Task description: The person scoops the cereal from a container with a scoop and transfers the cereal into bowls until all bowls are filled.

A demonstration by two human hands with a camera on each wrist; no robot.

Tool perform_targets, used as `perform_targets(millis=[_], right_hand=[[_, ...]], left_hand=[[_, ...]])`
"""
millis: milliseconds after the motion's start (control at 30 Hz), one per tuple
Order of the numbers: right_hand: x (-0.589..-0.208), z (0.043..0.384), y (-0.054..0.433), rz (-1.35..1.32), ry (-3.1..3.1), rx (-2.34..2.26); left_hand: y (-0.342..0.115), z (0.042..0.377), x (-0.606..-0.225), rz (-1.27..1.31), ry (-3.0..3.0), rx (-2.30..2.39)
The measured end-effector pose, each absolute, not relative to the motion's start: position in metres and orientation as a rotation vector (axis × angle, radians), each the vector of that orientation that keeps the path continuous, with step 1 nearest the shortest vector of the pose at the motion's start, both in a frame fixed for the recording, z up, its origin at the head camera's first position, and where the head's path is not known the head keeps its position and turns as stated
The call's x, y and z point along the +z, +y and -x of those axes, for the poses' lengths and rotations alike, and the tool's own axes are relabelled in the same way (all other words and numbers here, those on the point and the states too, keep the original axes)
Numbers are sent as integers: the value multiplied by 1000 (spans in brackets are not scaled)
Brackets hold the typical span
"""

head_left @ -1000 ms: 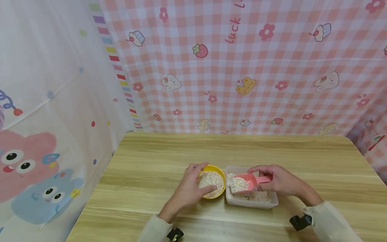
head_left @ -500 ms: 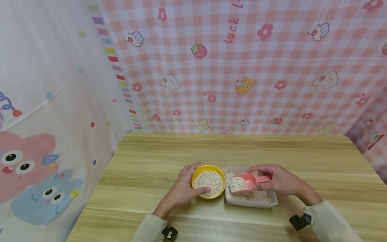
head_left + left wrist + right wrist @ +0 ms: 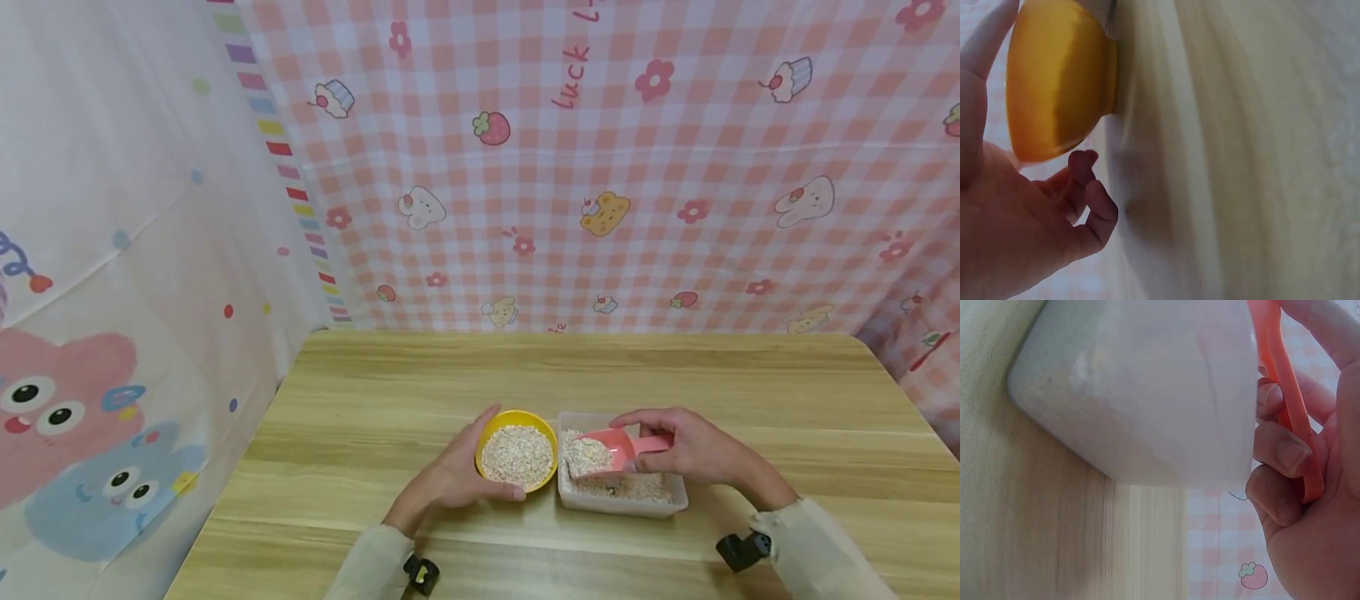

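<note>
A yellow bowl [image 3: 480, 450] heaped with pale oat flakes [image 3: 517, 457] stands on the table. My left hand [image 3: 461, 467] holds it from the left, its thumb along the near rim and a finger at the far rim. In the left wrist view the bowl [image 3: 1054, 81] shows side-on with its foot at the tabletop; some fingers curl below it. My right hand [image 3: 693, 446] grips the handle of a pink scoop [image 3: 622, 450], which carries oats over a translucent white tub [image 3: 622, 503]. The right wrist view shows fingers curled round the scoop handle [image 3: 1297, 412] beside the tub's wall.
More oats lie in the tub, which stands just right of the bowl. Both rest on a wood-grain table [image 3: 375, 383]. Behind it hangs a pink checked cloth [image 3: 450, 167], with a white printed cloth [image 3: 150, 292] at the left.
My left thumb, which was over the oats, has moved out to the bowl's near rim. The left hand shifted left, uncovering more of the bowl. The right hand and scoop stay nearly still.
</note>
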State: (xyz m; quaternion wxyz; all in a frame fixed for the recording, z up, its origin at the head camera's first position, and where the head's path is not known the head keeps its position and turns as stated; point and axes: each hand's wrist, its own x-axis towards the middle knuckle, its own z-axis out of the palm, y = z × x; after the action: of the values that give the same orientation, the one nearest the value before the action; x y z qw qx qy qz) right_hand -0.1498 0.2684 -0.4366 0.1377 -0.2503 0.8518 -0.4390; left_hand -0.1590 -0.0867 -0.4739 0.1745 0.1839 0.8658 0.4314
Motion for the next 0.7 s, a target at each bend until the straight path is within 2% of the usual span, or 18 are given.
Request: perform_targets(millis=[700], right_hand=[[-433, 149, 267, 659, 2471, -1256]], left_hand=[[-86, 163, -481, -563, 2375, 1268]])
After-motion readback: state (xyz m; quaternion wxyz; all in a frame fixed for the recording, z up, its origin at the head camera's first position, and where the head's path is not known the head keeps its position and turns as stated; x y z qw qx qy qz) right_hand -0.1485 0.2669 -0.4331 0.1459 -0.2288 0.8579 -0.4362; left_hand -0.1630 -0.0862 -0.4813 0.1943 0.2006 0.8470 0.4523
